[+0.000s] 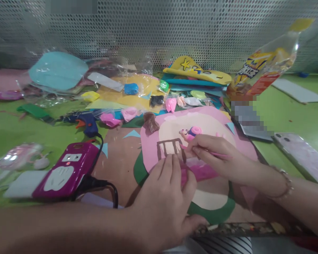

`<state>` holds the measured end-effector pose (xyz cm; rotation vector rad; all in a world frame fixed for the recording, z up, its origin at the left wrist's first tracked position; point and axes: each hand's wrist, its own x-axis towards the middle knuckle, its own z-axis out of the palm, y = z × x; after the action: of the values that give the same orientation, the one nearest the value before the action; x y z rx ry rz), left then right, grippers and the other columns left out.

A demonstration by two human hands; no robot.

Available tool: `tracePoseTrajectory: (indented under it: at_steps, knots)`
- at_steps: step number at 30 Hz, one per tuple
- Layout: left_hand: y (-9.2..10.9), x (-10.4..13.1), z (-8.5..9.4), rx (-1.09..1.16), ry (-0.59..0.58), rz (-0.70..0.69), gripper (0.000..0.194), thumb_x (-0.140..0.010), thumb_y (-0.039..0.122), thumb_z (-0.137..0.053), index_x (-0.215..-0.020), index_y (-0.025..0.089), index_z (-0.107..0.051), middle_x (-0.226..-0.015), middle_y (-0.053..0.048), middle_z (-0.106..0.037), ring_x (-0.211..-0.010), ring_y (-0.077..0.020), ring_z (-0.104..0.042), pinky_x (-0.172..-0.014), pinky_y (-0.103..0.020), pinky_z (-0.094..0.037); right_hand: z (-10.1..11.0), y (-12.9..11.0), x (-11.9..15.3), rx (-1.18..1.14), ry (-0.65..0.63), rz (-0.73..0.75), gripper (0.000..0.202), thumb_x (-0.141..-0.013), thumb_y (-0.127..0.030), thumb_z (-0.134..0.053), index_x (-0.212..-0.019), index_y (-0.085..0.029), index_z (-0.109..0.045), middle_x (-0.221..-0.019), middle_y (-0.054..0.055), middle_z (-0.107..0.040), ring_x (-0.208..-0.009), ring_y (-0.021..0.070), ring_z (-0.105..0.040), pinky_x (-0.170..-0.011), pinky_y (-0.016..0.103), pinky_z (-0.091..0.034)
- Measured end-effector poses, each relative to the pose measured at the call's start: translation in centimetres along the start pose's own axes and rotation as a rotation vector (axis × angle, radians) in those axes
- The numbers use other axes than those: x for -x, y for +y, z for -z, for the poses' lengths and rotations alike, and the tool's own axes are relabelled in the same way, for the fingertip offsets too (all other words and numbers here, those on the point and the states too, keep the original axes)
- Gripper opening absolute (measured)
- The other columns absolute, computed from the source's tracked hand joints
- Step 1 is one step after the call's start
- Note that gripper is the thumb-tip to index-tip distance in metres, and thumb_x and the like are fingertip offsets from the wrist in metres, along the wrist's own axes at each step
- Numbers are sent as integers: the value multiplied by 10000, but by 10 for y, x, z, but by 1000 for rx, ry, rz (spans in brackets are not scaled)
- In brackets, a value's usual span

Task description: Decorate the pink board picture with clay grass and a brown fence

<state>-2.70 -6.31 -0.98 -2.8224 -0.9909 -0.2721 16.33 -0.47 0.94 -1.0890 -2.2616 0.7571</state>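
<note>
My right hand (213,150) pinches a thin pink stick-like tool (222,155) over a layered paper picture (151,139) in pink, cream and green. Its tip is near a brown table shape (169,140) made of clay strips. Just beyond the fingers sits a clay snail (196,131) with a pink and blue shell. My left hand (161,194) lies on the picture's lower left, fingers stretched out against the bottom of the brown shape. Part of a bright pink strip (204,175) shows beside its thumb; my hand covers the rest.
Wrapped clay lumps, a pink one (110,120) and a brown one (151,122) among them, lie behind the picture. At left are a blue glue gun (88,123) and a purple power strip (69,173). A drink bottle (265,67) and a phone (302,151) are at right.
</note>
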Motion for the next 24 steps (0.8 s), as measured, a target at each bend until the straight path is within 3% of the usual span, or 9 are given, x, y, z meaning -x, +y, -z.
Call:
tracePoseTrajectory:
  at_steps: [3, 9, 18, 24]
  knots:
    - [-4, -2, 0, 31, -36, 38, 745, -797, 700, -364, -1194, 84, -498, -1243, -333, -495, -1177, -453, -467, -922, -549, -397, -1, 1, -2, 0, -10, -7, 185, -854, -86, -424, -799, -156, -586, -645, -24, -549, -564, 79, -485, -537, 193, -408]
    - [-7, -5, 0, 58, -61, 66, 840, -759, 754, -350, -1233, 76, -495, -1264, -343, -471, -1217, -470, -411, -906, -574, -396, -5, 4, -3, 58, -16, 30, 173, -882, -146, -425, -853, -154, -595, -755, 23, -630, -661, 108, -563, -610, 223, -453]
    - [-16, -13, -2, 123, -122, 134, 922, -736, 769, -374, -1312, 51, -422, -1375, -342, -340, -1291, -468, -300, -984, -594, -312, -4, 5, -2, 61, 7, 59, 166, -897, -147, -434, -963, -167, -586, -830, 35, -630, -744, 123, -584, -667, 240, -473]
    - [-18, -15, -3, 127, -132, 145, 939, -721, 764, -410, -1317, 38, -408, -1379, -329, -347, -1289, -457, -312, -994, -585, -308, -5, 9, -2, 214, 30, 183, 264, -924, -152, -378, -1143, -157, -526, -970, 93, -625, -917, 191, -562, -804, 346, -467]
